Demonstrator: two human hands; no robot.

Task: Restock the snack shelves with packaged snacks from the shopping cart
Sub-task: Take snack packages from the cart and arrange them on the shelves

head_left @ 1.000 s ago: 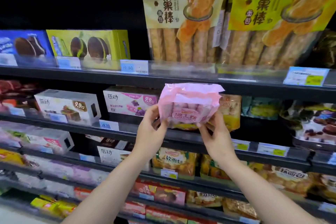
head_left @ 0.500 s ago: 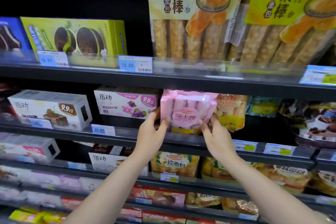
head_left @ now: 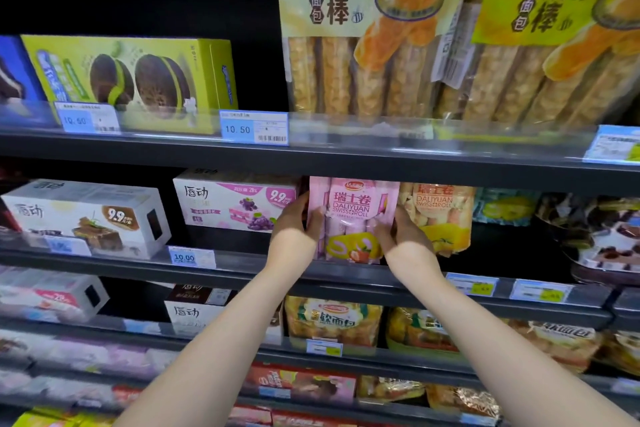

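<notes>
A pink Swiss roll bag point(head_left: 351, 215) stands upright on the second shelf point(head_left: 242, 265), its base on the shelf board. My left hand point(head_left: 294, 225) grips its left edge and my right hand point(head_left: 403, 236) grips its lower right corner. The bag sits between a white and pink grape cake box point(head_left: 235, 199) on its left and a yellow Swiss roll bag point(head_left: 440, 215) on its right. The shopping cart is out of view.
Above, the top shelf holds a green pie box point(head_left: 131, 80) and tall honeycomb bread bags point(head_left: 363, 31). A white chocolate cake box point(head_left: 83, 218) sits far left on the second shelf. Lower shelves carry soft bread bags point(head_left: 334, 321) and more boxes. Price tags point(head_left: 254, 126) line the shelf edges.
Both hands have carried the pink bag from in front of the shelf edge into the second shelf and turned it upright. The view has moved closer to the shelves.
</notes>
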